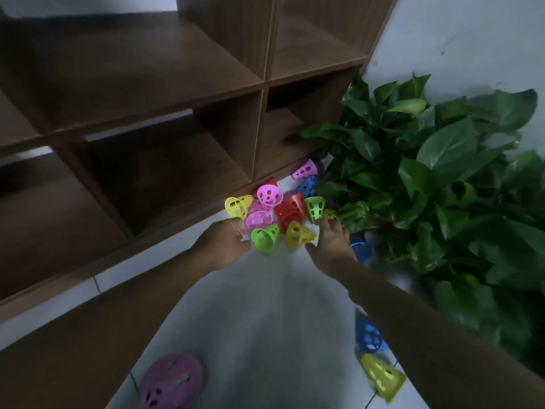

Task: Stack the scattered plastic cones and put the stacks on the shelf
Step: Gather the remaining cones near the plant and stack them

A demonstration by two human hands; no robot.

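1. A heap of perforated plastic cones (274, 211), pink, yellow, red, green and blue, lies on the pale tiled floor (265, 305) just in front of the wooden shelf (165, 93), at its bottom right corner.
2. The left hand (227, 240) reaches to the heap's left edge beside a green cone (264, 237); its fingers are blurred, so I cannot tell whether its grip is closed.
3. The right hand (331, 243) touches a yellow cone (299, 234) with its thumb; the fingers look fairly straight.
4. A leafy plant (436, 178) crowds the heap's right side, its leaves overhanging several cones.
5. More lie apart: a blue cone (362, 250) beside the right wrist, another blue cone (368, 336) and a yellow one (383, 376) under the forearm, a pink cone (171, 382) near the bottom edge.
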